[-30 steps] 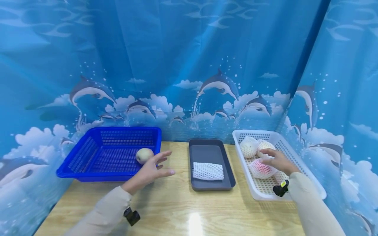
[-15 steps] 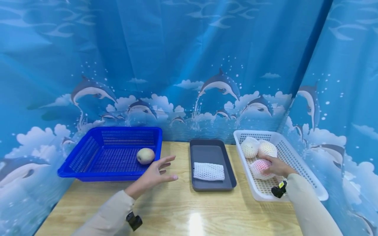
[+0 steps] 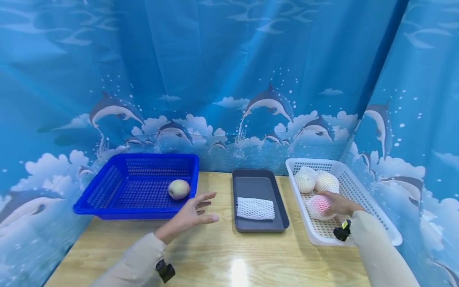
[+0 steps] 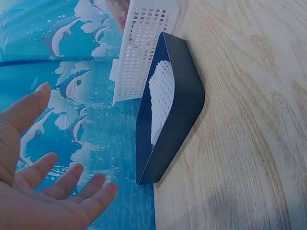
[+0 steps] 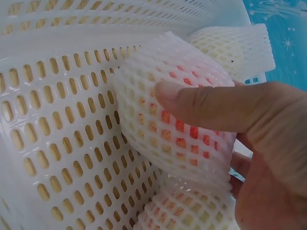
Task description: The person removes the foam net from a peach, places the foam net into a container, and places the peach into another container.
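My right hand (image 3: 338, 204) is inside the white basket and grips a red-and-yellow apple (image 5: 180, 120) wrapped in a white foam net. In the right wrist view the thumb lies across the net, with the other fingers behind the fruit. Another netted apple (image 5: 192, 209) sits against it below. Two paler netted fruits (image 3: 306, 179) lie at the back of the basket. My left hand (image 3: 190, 215) hovers by the right front corner of the blue basket, fingers spread and holding nothing. A bare pale apple (image 3: 179, 189) sits in that basket's right side.
The blue basket (image 3: 125, 211) stands at the left and the white basket (image 3: 315, 238) at the right of the wooden table (image 3: 204, 259). Between them is a dark grey tray (image 3: 252, 183) with a folded white foam net (image 3: 255, 209) in it. A dolphin-print curtain (image 3: 215, 79) hangs behind.
My right hand has come down over the red netted apple and closed its fingers round it. The left hand has drifted slightly right, still spread.
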Demonstrator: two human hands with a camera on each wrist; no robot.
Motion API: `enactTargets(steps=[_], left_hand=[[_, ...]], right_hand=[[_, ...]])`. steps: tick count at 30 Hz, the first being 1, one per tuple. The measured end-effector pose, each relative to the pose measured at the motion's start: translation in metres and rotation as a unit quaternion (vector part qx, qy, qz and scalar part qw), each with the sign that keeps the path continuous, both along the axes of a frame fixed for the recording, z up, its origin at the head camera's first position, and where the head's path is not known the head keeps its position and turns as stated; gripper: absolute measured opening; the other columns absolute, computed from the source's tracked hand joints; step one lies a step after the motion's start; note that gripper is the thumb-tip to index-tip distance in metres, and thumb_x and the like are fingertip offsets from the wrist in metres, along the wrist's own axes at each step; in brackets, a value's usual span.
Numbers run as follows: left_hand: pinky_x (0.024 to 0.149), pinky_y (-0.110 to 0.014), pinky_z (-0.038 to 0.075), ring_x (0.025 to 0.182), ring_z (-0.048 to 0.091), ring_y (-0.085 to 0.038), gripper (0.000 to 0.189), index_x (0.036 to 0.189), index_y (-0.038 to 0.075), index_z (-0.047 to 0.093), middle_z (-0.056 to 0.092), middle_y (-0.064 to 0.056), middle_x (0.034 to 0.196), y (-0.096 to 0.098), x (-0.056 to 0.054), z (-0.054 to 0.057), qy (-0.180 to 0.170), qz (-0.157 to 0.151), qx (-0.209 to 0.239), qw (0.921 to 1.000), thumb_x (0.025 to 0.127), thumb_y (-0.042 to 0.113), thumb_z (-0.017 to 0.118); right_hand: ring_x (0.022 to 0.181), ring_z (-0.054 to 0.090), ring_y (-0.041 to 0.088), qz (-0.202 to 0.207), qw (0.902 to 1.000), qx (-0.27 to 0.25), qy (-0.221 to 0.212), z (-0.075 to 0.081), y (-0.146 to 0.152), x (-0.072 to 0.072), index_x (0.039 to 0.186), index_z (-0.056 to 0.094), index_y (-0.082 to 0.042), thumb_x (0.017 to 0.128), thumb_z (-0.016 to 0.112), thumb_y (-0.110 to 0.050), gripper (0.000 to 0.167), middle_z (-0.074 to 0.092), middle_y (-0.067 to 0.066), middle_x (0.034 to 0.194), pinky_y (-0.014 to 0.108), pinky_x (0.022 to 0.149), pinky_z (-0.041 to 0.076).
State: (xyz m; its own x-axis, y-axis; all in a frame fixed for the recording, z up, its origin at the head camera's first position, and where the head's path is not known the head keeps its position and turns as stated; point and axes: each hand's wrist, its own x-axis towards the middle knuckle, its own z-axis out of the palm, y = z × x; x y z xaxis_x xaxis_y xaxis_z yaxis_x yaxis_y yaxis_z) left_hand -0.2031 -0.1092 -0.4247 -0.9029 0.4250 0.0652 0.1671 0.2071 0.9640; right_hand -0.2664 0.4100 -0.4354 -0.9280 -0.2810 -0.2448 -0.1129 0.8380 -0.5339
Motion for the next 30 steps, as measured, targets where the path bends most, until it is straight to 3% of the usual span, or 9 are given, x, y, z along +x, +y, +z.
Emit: enactTargets(steps=[6,14,21,25,30], left_hand=[[0.110,-0.058,0.031,0.132,0.038,-0.044,0.077,0.144,0.000,0.038,0.038,-0.023,0.147,0.003,0.001,-0.001,-0.002,-0.007,0.009,0.9999,0.080,0.019,0.078],[0.110,-0.054,0.034,0.131,0.040,-0.043,0.075,0.144,0.000,0.038,0.038,-0.023,0.147,0.007,0.002,-0.002,-0.010,-0.023,0.022,0.9994,0.082,0.017,0.077],[0.110,-0.054,0.033,0.133,0.038,-0.043,0.076,0.145,0.001,0.037,0.038,-0.021,0.147,0.012,0.004,-0.005,-0.036,-0.025,0.022,0.9988,0.082,0.019,0.077],[0.110,-0.054,0.034,0.132,0.039,-0.042,0.075,0.145,0.003,0.038,0.039,-0.021,0.147,0.013,0.004,-0.007,-0.036,-0.021,0.019,0.9989,0.082,0.019,0.077],[0.110,-0.054,0.034,0.132,0.040,-0.041,0.076,0.145,0.002,0.038,0.040,-0.021,0.147,0.012,0.004,-0.008,-0.033,-0.018,0.017,0.9991,0.082,0.021,0.077]], right_hand=[[0.125,0.024,0.063,-0.020,0.9987,-0.037,-0.031,-0.002,0.004,0.000,0.141,0.031,0.007,0.071,0.078,-0.006,0.085,0.021,0.043,0.142,0.074,0.099,0.027],[0.126,0.020,0.064,-0.028,0.9978,-0.025,-0.054,-0.001,0.003,0.002,0.145,0.025,0.005,0.072,0.079,-0.011,0.092,0.014,0.044,0.142,0.075,0.097,0.030],[0.124,0.028,0.061,-0.024,0.9993,-0.004,-0.028,-0.001,0.003,0.003,0.142,0.030,0.007,0.073,0.081,-0.019,0.089,0.025,0.042,0.140,0.074,0.098,0.029],[0.119,0.037,0.057,-0.035,0.9989,-0.031,-0.007,0.002,0.002,0.004,0.139,0.030,0.009,0.077,0.079,-0.021,0.084,0.035,0.041,0.134,0.067,0.095,0.038],[0.120,0.038,0.054,-0.056,0.9958,-0.072,-0.013,0.013,-0.001,0.007,0.143,0.026,0.007,0.082,0.075,-0.023,0.084,0.031,0.039,0.136,0.064,0.093,0.042]])
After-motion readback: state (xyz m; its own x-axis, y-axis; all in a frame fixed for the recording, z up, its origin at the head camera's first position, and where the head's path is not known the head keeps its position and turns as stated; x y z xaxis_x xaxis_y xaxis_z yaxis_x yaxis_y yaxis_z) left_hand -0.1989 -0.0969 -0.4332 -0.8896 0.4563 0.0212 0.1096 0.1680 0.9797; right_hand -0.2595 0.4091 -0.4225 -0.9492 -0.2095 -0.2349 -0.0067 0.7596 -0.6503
